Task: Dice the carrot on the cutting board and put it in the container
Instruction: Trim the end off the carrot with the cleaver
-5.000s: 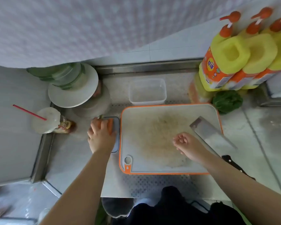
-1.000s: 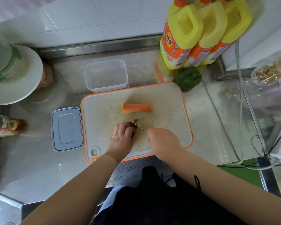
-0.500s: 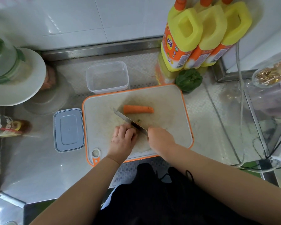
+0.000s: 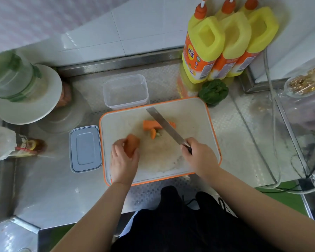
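Note:
On the orange-rimmed white cutting board (image 4: 193, 113), my left hand (image 4: 123, 162) grips a thick carrot piece (image 4: 132, 147) near the board's left side. My right hand (image 4: 200, 155) holds the handle of a cleaver (image 4: 164, 124), whose blade slants up and left across a second carrot piece (image 4: 150, 124) at the board's centre. A small cut end (image 4: 153, 133) with green stem bits lies just below that piece. The clear plastic container (image 4: 125, 91) stands beyond the board's far edge with nothing visible inside.
A grey lid (image 4: 85, 149) lies left of the board. A plate with an upturned glass jar (image 4: 25, 93) and a bottle (image 4: 16, 147) stand at the left. Three yellow detergent bottles (image 4: 225, 44) and a green vegetable (image 4: 214, 91) sit at the back right; cables (image 4: 273, 124) run on the right.
The cleaver has swung away from my left hand up over the far carrot piece. My left hand has slid left and now holds its carrot piece in view. A cut end lies mid-board.

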The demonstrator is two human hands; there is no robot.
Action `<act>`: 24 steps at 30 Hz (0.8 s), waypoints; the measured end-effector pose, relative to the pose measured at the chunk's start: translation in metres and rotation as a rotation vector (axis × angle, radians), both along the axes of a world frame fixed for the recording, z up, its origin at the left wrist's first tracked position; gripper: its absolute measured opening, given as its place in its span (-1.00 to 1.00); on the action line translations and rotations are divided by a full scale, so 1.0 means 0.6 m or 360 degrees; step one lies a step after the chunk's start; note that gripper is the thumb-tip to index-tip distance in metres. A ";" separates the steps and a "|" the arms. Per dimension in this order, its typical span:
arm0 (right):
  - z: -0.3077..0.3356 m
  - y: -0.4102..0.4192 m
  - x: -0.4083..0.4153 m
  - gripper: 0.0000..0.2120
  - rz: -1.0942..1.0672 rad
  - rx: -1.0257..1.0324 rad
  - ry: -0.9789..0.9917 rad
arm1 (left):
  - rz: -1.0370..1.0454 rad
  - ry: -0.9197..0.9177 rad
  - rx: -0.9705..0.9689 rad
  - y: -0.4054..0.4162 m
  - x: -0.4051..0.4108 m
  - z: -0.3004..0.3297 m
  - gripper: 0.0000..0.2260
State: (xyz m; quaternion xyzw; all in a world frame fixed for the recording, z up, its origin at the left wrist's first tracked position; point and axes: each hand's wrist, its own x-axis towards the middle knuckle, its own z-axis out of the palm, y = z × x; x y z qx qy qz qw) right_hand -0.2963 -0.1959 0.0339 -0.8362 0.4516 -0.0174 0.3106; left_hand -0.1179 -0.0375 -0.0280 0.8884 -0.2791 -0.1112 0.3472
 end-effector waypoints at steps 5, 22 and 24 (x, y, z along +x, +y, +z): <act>-0.009 -0.009 0.003 -0.84 -0.0067 0.0065 -0.0010 | 0.0076 0.0019 0.0247 -0.017 0.061 0.012 -0.56; -0.014 -0.036 -0.037 -0.86 -0.0361 -0.0031 -0.0059 | -0.0865 -0.0090 0.0341 -0.130 -0.009 0.022 -0.72; -0.015 -0.041 -0.049 -0.86 -0.0446 -0.0011 -0.0102 | -0.0824 -0.0021 0.0083 -0.169 -0.021 0.047 -0.70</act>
